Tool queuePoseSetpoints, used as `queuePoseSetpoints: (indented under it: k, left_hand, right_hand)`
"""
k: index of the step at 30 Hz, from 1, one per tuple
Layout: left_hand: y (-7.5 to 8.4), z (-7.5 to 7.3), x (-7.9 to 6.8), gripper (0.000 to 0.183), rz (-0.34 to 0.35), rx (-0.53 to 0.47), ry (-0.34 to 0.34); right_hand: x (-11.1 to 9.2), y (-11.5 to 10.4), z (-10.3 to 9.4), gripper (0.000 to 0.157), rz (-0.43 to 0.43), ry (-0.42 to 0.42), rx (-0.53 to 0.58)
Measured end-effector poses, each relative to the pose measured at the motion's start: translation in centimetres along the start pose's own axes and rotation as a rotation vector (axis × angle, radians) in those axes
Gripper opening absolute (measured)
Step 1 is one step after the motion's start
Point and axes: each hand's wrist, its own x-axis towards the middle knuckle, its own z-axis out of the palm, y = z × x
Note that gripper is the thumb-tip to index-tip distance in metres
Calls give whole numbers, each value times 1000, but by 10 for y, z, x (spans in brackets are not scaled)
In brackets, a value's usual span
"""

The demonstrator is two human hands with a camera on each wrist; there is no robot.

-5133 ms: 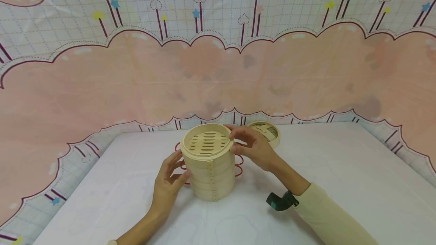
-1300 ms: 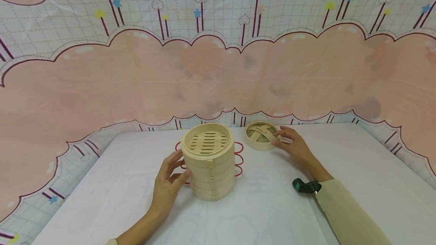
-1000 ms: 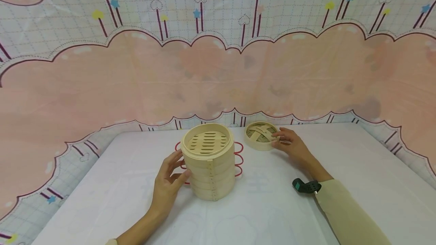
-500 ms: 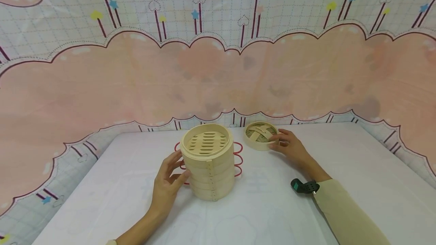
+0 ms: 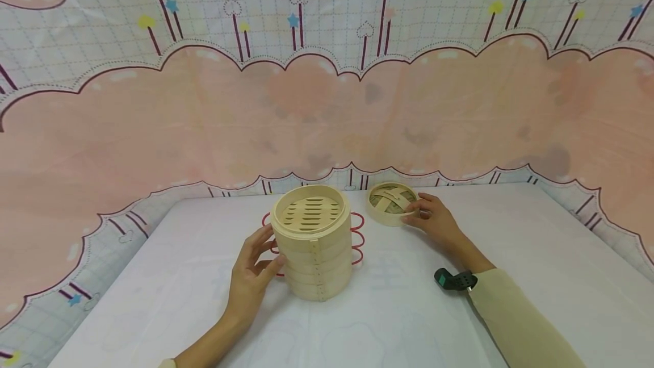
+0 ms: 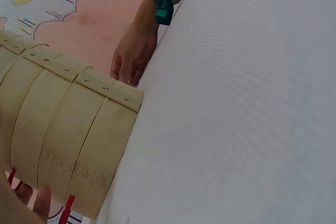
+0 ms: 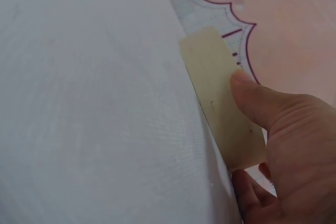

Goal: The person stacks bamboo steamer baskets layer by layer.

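A tall bamboo steamer stack (image 5: 317,271) stands upright on the table, its slatted top uncovered and red loops sticking out at both sides. My left hand (image 5: 250,274) holds its left side, thumb toward the front. In the left wrist view the steamer stack (image 6: 63,129) fills the left edge, with left fingers (image 6: 42,203) curled behind it. Behind and to the right lies the round steamer lid (image 5: 390,218), with a woven top and a strap handle. My right hand (image 5: 435,221) grips its right edge; in the right wrist view the thumb presses the lid's side wall (image 7: 218,98).
A white cloth covers the table (image 5: 388,322). At its far edge hangs a patterned pink and white backdrop (image 5: 327,124). A black strap device (image 5: 455,280) is on the right wrist.
Since the earliest frame, my right hand has left the steamer stack's top rim and gone right to the lid. It has lately shifted slightly left against it. The left hand and stack have stayed put.
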Motion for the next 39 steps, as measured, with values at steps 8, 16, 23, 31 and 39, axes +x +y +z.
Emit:
queuePoseSetpoints:
  k: [8, 16, 23, 31, 39]
  left_hand:
    - [0, 1, 0, 62, 10, 1, 4]
    - [3, 1, -2, 60, -25, -7, 12]
    - [2, 2, -3, 59, -35, -10, 15]
    - [2, 2, -5, 59, -25, -16, 9]
    - [2, 1, -6, 60, -35, -18, 1]
  right_hand:
    - [2, 1, 3, 25, -18, 18, -23]
    - [1, 1, 4, 24, -46, 34, -43]
    - [-2, -1, 4, 22, -45, 43, -50]
    - [-4, -1, 3, 22, -70, 42, -42]
    - [-1, 4, 4, 23, -75, 6, -29]
